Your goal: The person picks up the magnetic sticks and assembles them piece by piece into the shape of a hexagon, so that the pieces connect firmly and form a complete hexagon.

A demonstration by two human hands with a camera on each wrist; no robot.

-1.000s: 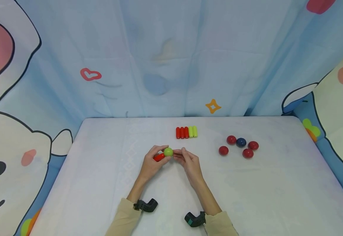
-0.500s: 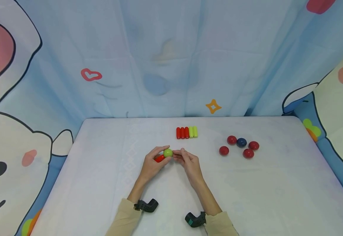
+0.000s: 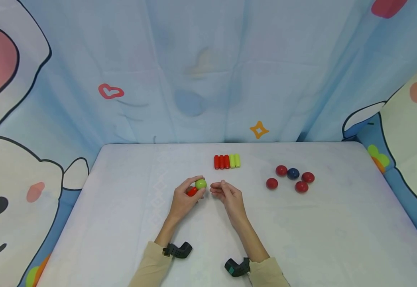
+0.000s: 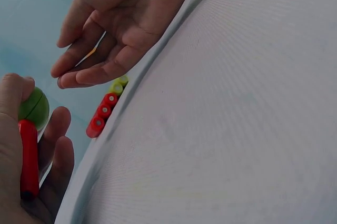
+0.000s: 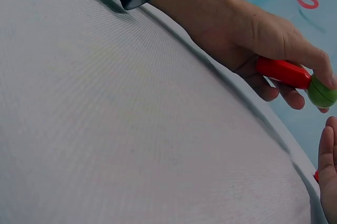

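The left hand (image 3: pixel 184 201) grips a green ball (image 3: pixel 201 183) and a red stick (image 5: pixel 282 71) above the worktop (image 3: pixel 319 235), the ball against the stick's end. The right hand (image 3: pixel 233 200) is just beside it, its grip relaxed, fingertips apart from the ball. Beyond lie a row of sticks (image 3: pixel 227 161) and, to the right, four red balls (image 3: pixel 301 187) and a blue ball (image 3: pixel 293 173). Fingers partly cover the green ball; the left wrist view cuts off the left hand, the right wrist view the right.
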